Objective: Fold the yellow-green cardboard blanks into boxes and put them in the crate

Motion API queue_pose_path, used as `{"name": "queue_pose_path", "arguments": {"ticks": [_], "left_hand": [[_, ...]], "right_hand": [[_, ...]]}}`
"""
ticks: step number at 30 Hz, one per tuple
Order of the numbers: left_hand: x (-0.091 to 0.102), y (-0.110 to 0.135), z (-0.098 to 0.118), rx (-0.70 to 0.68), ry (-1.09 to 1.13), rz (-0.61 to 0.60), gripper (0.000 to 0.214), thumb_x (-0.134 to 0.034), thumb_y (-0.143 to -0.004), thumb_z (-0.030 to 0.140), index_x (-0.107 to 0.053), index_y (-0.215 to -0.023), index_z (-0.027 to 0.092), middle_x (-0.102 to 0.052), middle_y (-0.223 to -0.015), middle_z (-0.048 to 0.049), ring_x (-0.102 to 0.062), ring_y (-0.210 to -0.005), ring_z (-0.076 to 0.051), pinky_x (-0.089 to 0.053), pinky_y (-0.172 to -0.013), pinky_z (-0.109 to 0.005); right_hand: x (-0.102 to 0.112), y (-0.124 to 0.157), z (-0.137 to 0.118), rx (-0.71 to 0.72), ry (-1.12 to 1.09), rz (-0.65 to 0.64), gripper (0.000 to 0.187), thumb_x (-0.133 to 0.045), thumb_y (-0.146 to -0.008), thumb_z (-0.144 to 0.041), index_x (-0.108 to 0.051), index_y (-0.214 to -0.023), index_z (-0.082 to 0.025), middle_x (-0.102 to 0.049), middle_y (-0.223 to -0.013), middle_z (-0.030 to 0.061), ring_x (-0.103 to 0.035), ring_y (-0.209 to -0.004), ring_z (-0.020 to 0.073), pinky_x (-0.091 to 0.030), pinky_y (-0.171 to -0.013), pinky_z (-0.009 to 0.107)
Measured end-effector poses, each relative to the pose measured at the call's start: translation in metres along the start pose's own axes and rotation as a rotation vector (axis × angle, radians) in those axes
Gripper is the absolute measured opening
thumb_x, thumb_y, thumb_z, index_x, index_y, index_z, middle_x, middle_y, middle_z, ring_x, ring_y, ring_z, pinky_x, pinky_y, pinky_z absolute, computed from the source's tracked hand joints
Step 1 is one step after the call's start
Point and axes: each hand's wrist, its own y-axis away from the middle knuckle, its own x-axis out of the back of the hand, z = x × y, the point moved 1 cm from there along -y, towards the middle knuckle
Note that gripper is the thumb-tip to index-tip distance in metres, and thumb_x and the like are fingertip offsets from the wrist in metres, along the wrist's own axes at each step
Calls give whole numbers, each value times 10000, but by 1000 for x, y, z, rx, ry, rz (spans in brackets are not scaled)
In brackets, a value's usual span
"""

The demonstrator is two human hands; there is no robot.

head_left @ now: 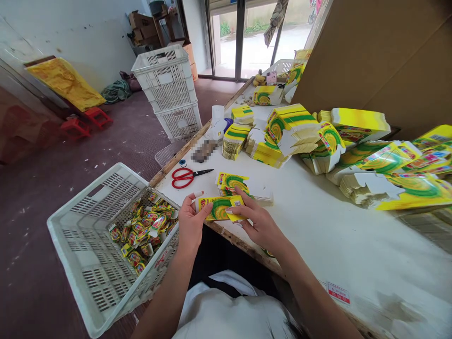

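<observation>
Held between both hands, over the near edge of a white-topped table with a worn wooden rim (pixel 314 235): one slim yellow-and-green printed cardboard carton (pixel 219 208). In the left hand (pixel 189 221): left end of the carton, pinched narrowly, thumb on the printed face. In the right hand (pixel 260 220): right end, gripped between thumb and fingers beside a barcode.

Just behind, on the table: low stack of flat yellow-and-green cartons (pixel 231 181). To the left of that: black-bladed scissors with red looped handles (pixel 183 178) (blades toward the stack). Farther back and rightward: larger bundles of yellow-and-green cardboard blanks (pixel 293 127), heaped near a big brown cardboard sheet (pixel 374 56).

Beside the table, left: white slatted plastic crate (pixel 92 254), containing a pile of small yellow, green and red cartons (pixel 141 230). Beyond: stacked white plastic crates (pixel 173 89).
</observation>
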Motion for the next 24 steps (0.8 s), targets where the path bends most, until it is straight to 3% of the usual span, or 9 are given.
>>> {"name": "queue_pose_path", "arguments": {"ticks": [9, 17, 24], "left_hand": [[-3, 2, 1, -3, 3, -16, 587, -892, -486, 291, -566, -962, 179, -725, -732, 6, -710, -685, -175, -571, -644, -278], [-2, 2, -3, 6, 23, 15, 607, -903, -462, 276, -565, -955, 174, -727, -723, 5, -695, -633, -152, -568, -647, -275], [-6, 2, 2, -7, 6, -34, 577, -888, -498, 286, -567, -965, 180, -722, -726, 4, -702, -655, -170, -569, -645, -283]], "right_hand": [[-3, 3, 0, 4, 13, 0, 494, -472, -797, 2, -582, -1204, -255, -255, -1582, 103, -342, -1414, 272, -443, -1038, 492], [-5, 5, 2, -20, 46, 11, 359, -458, -853, -44, -648, -1070, -258, -314, -1560, 100, -417, -1372, 273, -485, -987, 463], [-4, 6, -1, 11, -24, 15, 299, -455, -895, -125, -537, -1163, -229, -274, -1571, 141, -269, -1448, 260, -416, -1055, 478]]}}
